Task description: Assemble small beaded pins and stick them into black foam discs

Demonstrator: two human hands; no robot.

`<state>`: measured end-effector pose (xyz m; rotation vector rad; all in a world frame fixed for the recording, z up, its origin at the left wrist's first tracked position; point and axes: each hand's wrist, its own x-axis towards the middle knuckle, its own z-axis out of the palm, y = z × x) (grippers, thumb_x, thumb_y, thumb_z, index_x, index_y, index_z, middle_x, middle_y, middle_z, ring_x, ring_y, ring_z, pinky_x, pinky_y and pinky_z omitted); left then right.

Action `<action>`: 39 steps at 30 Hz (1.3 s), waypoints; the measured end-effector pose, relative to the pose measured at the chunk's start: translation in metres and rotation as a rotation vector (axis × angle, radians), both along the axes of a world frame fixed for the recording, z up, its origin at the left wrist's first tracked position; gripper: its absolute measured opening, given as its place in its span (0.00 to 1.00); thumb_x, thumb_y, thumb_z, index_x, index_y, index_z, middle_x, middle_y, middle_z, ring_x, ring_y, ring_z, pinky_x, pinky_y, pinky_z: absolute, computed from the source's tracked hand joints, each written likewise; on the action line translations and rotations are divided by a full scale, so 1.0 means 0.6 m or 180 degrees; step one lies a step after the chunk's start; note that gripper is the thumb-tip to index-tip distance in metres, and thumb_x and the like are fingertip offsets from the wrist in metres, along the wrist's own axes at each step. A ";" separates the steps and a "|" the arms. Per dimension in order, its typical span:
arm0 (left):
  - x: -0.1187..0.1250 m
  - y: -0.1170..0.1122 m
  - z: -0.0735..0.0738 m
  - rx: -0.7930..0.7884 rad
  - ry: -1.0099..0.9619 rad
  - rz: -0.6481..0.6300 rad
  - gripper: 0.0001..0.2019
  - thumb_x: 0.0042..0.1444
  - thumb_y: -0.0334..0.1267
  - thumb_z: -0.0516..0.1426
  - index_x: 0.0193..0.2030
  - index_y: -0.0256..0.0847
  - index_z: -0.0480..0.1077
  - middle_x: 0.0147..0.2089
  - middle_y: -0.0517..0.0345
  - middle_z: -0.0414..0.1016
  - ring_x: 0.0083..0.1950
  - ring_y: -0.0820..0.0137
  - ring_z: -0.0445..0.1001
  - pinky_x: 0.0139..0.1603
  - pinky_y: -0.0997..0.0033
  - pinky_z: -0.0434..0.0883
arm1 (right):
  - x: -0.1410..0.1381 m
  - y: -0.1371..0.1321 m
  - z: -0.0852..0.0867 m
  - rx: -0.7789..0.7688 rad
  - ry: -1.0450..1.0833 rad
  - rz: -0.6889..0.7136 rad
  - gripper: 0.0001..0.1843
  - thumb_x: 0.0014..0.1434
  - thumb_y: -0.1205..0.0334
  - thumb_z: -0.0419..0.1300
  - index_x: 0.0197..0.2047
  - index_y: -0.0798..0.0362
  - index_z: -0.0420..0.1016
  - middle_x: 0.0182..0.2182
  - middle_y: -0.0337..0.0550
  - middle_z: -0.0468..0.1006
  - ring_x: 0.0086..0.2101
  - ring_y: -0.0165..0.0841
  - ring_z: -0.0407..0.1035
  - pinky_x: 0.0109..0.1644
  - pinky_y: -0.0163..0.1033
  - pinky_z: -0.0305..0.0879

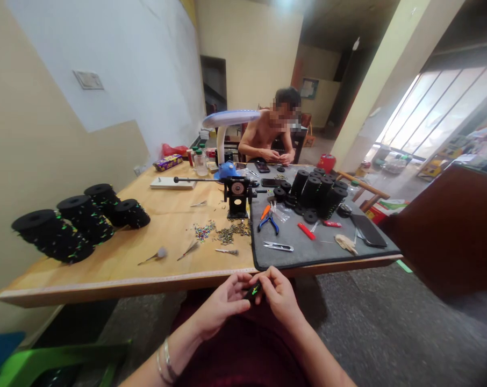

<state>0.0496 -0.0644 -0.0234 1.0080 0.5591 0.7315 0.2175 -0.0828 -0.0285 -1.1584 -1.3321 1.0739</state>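
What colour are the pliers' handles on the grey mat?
The pliers have blue handles; head view.

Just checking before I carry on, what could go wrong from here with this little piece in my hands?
The small black piece is pinched between your left hand and right hand, out past the table edge, so a slip could drop it. The loose beads and small metal bits lie uncontained on the wood and could scatter if knocked.

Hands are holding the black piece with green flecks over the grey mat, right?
No: the head view shows the left hand and right hand holding the black piece with green flecks in front of the table's near edge, not over the grey mat.
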 end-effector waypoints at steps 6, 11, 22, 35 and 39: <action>0.008 0.001 0.009 -0.0359 0.0342 -0.0048 0.14 0.51 0.40 0.60 0.44 0.41 0.66 0.46 0.51 0.70 0.44 0.65 0.70 0.37 0.70 0.68 | -0.009 -0.014 0.003 0.0585 -0.0949 -0.0024 0.14 0.63 0.56 0.49 0.35 0.53 0.71 0.26 0.41 0.73 0.22 0.28 0.66 0.29 0.33 0.62; 0.011 0.001 0.006 -0.0332 0.0489 0.0051 0.13 0.48 0.35 0.61 0.40 0.40 0.66 0.40 0.55 0.70 0.39 0.70 0.70 0.36 0.72 0.66 | -0.004 -0.009 -0.002 0.0227 -0.0537 0.0086 0.14 0.63 0.56 0.50 0.33 0.54 0.70 0.22 0.37 0.72 0.19 0.27 0.65 0.26 0.32 0.61; 0.022 -0.003 0.006 -0.0576 0.0363 0.0121 0.11 0.46 0.29 0.55 0.38 0.40 0.65 0.35 0.59 0.69 0.36 0.71 0.68 0.36 0.72 0.63 | -0.006 -0.009 -0.008 0.0014 -0.0334 0.0090 0.16 0.62 0.52 0.52 0.30 0.55 0.69 0.16 0.32 0.66 0.15 0.23 0.59 0.20 0.28 0.56; 0.032 -0.005 -0.002 -0.0632 0.0162 0.0363 0.11 0.48 0.34 0.57 0.40 0.40 0.63 0.36 0.59 0.69 0.37 0.72 0.67 0.37 0.73 0.64 | -0.009 -0.020 -0.019 0.0783 -0.1068 -0.0164 0.11 0.63 0.61 0.49 0.32 0.53 0.69 0.27 0.41 0.73 0.27 0.30 0.68 0.32 0.33 0.63; 0.030 -0.005 -0.005 -0.0264 0.0425 0.0311 0.11 0.49 0.37 0.60 0.38 0.39 0.63 0.38 0.58 0.69 0.41 0.70 0.67 0.41 0.71 0.64 | -0.010 -0.019 -0.022 0.0878 -0.1151 -0.0157 0.10 0.63 0.63 0.50 0.33 0.53 0.69 0.28 0.43 0.73 0.30 0.32 0.68 0.35 0.34 0.63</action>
